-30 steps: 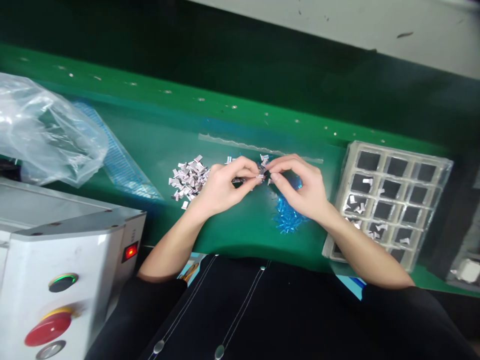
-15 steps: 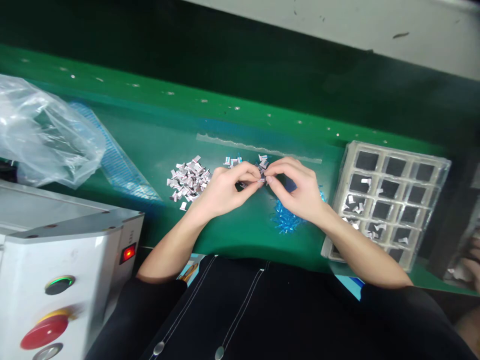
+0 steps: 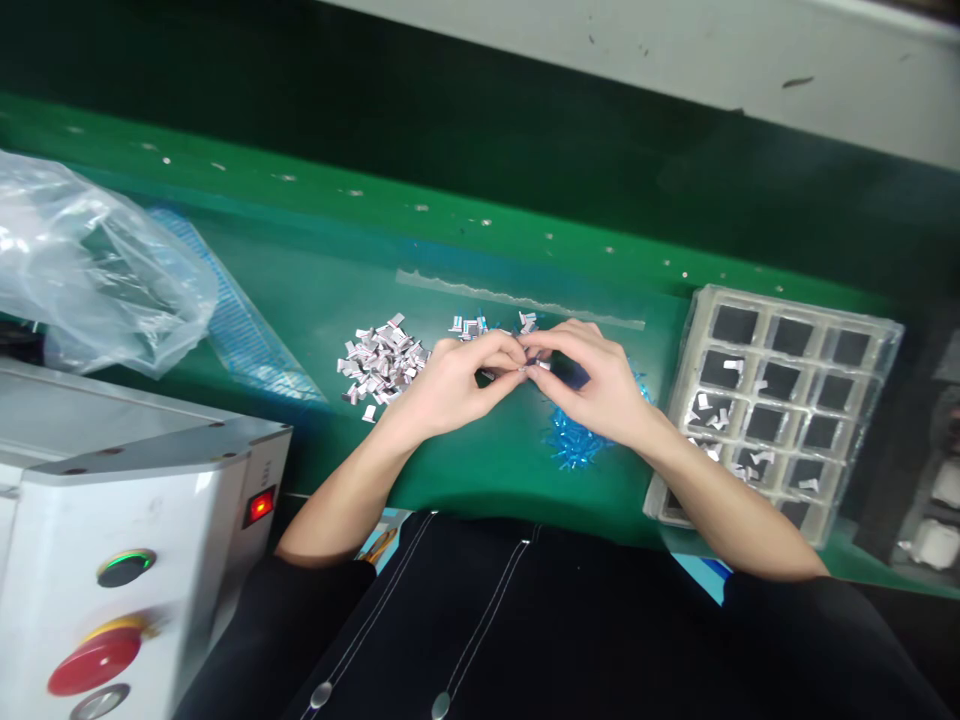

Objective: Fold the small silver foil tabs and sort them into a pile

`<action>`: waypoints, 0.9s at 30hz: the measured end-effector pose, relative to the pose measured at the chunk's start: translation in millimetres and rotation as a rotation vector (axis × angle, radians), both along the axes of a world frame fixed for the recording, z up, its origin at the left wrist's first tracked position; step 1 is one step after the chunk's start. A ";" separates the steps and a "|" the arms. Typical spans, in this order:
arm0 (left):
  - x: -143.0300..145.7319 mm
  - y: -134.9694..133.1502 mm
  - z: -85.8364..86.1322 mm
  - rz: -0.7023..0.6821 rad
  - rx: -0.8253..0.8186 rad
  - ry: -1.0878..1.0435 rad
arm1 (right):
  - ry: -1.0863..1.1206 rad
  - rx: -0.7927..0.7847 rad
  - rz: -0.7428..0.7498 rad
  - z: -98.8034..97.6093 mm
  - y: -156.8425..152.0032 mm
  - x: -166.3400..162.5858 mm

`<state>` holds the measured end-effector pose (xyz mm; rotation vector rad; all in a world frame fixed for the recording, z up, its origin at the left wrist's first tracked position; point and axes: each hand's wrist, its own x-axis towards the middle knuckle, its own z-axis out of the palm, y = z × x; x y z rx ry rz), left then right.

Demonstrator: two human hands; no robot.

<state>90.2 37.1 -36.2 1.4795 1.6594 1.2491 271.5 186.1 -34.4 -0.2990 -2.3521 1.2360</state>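
Right hand (image 3: pixel 596 375) has edged in against the left hand (image 3: pixel 461 380), fingers curled close, whether the hands grip anything unclear, silvery pieces (image 3: pixel 382 362) heaped at nine o'clock, fine handling seemingly underway, needing steadiness

Left hand (image 3: pixel 459 385) and right hand (image 3: pixel 596 378) stood fingertip to fingertip — fingers (image 3: pixel 491 345) curled. Both bare forearms (image 3: pixel 351 485) angled inward.

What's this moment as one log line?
left hand: pinched, contents unclear; right hand: likewise, meeting left; pale pile: left; blue pile: right; tray: farther right
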 end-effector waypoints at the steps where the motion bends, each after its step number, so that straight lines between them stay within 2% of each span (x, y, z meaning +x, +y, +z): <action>1: -0.1 -0.2 -0.2 -0.003 -0.003 -0.002 | -0.003 -0.011 0.008 0.2 0.1 -0.1; 7: -11.3 -2.5 6.4 0.073 0.041 0.018 | 0.008 -0.007 -0.091 3.3 4.3 -0.9; 11: -38.2 -11.4 17.6 0.253 0.045 0.188 | -0.015 0.031 -0.198 1.8 9.7 -0.9; 13: -55.2 -19.1 23.2 0.292 0.002 0.301 | -0.024 0.051 -0.225 -0.9 12.2 -0.7; 18: -85.1 -35.7 28.8 0.105 -0.183 0.516 | -0.057 0.068 -0.203 -4.2 15.3 -0.6; 23: -88.4 -37.3 20.4 -0.008 -0.273 0.565 | -0.017 0.031 -0.088 -1.6 13.6 -0.7; 27: -87.1 -39.3 18.2 -0.046 -0.349 0.602 | 0.001 0.044 -0.090 -1.8 13.7 -0.7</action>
